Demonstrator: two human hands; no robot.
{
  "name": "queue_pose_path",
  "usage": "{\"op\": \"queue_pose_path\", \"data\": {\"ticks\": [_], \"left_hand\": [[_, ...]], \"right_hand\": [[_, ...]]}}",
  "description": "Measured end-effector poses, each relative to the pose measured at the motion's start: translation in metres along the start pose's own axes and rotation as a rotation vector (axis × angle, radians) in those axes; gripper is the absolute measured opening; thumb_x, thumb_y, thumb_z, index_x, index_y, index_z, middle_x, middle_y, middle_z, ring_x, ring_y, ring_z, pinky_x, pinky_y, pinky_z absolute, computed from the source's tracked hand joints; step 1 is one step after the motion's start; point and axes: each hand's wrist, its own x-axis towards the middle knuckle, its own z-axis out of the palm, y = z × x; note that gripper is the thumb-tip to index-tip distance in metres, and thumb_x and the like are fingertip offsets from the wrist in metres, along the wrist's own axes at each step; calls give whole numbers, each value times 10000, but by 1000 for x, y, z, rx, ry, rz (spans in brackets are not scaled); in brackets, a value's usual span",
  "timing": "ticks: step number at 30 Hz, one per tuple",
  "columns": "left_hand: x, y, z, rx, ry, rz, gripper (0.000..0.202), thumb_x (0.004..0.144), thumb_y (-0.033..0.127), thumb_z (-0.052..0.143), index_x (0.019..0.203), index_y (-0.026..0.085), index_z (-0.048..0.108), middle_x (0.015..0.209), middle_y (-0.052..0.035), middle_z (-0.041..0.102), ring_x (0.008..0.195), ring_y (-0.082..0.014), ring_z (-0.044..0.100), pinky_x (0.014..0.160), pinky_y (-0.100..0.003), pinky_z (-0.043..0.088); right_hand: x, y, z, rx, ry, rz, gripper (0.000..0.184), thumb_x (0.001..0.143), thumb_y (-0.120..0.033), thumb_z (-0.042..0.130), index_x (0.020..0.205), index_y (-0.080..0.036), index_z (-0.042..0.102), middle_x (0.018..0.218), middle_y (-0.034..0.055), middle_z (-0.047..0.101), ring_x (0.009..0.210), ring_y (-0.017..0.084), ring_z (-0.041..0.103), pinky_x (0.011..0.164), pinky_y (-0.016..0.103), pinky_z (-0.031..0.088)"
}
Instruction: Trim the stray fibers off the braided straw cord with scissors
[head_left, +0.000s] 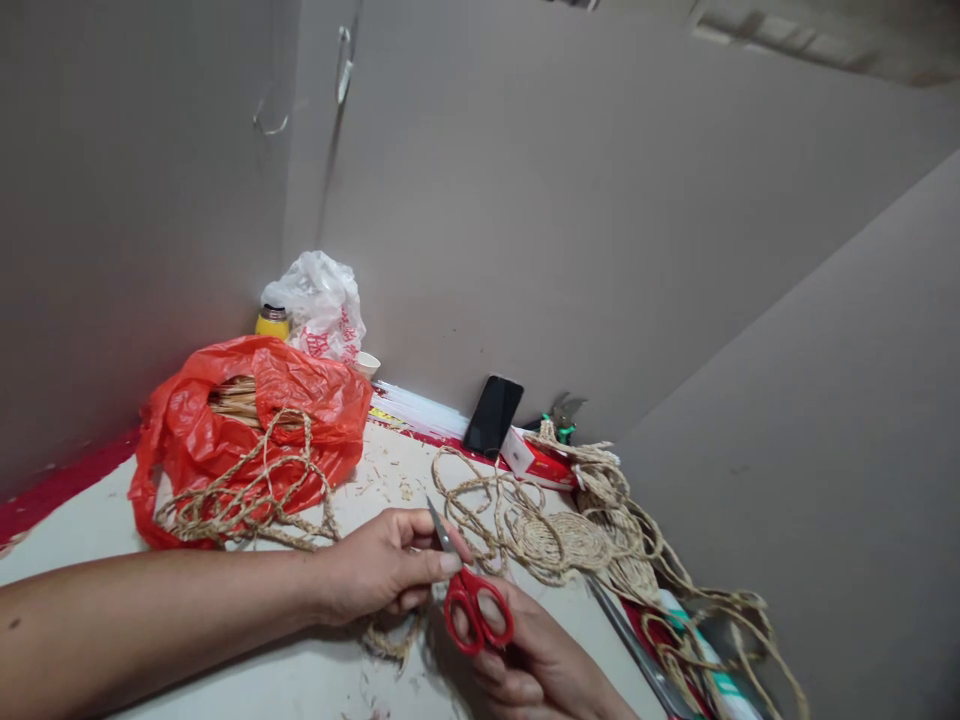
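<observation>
Red-handled scissors [478, 610] are in my right hand [536, 650], the blades pointing up and to the left. My left hand [382, 565] is closed, its thumb tip beside the base of the blades. A braided straw rope [394, 640] hangs in a loop below my left fingers; the gripped part is hidden. More braided rope [247, 500] lies tangled to the left, against a red plastic bag [315, 390] with straw strands [236, 400] showing in its opening. Behind my hands, a flat coil of braid [562, 540] and loose loops rest on the table.
A dark phone [493, 413] leans near the wall, with green-handled pruners [564, 415] to its right. Long metal blades [630, 640] lie at the right. A white plastic bag [319, 300], a yellow jar [272, 322] and a paper cup [366, 364] stand at the back left.
</observation>
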Motion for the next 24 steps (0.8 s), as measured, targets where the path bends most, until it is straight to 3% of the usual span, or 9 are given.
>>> {"op": "queue_pose_path", "data": {"ticks": [3, 6, 9, 12, 18, 20, 22, 24], "left_hand": [[-2, -1, 3, 13, -25, -30, 323, 738, 376, 710, 942, 154, 593, 535, 83, 471, 359, -20, 309, 345, -165, 195], [-1, -3, 1, 8, -14, -33, 353, 728, 331, 722, 1010, 158, 601, 787, 8, 616, 373, 6, 357, 354, -169, 205], [2, -4, -4, 7, 22, -4, 417, 751, 272, 692, 1144, 216, 565, 1136, -58, 606, 389, 27, 411, 367, -170, 239], [4, -4, -6, 32, 40, 7, 494, 789, 238, 639, 1258, 254, 486, 1230, -87, 575, 389, 28, 431, 384, -173, 273], [0, -5, 4, 145, 83, 79, 407, 838, 221, 561, 1225, 225, 434, 1116, -67, 628, 408, 15, 385, 418, -169, 296], [-3, -5, 7, 245, 87, 136, 365, 856, 196, 515, 1212, 227, 442, 1120, -64, 638, 510, -26, 491, 505, -181, 377], [-7, -4, 10, 400, 113, 222, 396, 846, 153, 494, 1234, 222, 450, 1175, -74, 630, 794, -105, 623, 721, -237, 457], [-11, -3, 12, 560, 105, 279, 465, 833, 118, 478, 1285, 218, 439, 1229, -74, 617, 1069, -164, 590, 927, -295, 408]], "right_hand": [[-1, 4, 4, -45, -100, 35, 314, 740, -405, 738, 781, -103, 663, 418, -83, 403, 288, 2, 213, 300, 141, 164], [-2, 5, 9, -80, -68, -13, 306, 683, -386, 785, 706, -115, 645, 394, -89, 389, 290, 5, 220, 311, 151, 160], [1, 1, 10, -123, 209, -258, 268, 701, -358, 782, 708, -158, 603, 443, -100, 381, 326, 2, 211, 336, 149, 156], [7, -1, 8, -168, 488, -491, 304, 708, -419, 769, 744, -157, 618, 470, -99, 364, 375, 15, 229, 372, 158, 172], [16, 8, 15, -179, 665, -519, 344, 681, -455, 780, 760, -137, 671, 557, -49, 444, 500, 65, 338, 467, 192, 292], [15, 10, 18, -168, 698, -546, 317, 690, -436, 778, 725, -140, 669, 555, -49, 438, 516, 73, 333, 485, 198, 304], [15, 10, 20, -132, 709, -564, 294, 698, -420, 775, 700, -150, 660, 545, -50, 439, 509, 78, 328, 479, 204, 306], [15, 9, 21, -73, 705, -569, 278, 698, -409, 777, 730, -158, 664, 584, -38, 485, 525, 85, 363, 490, 206, 329]]}}
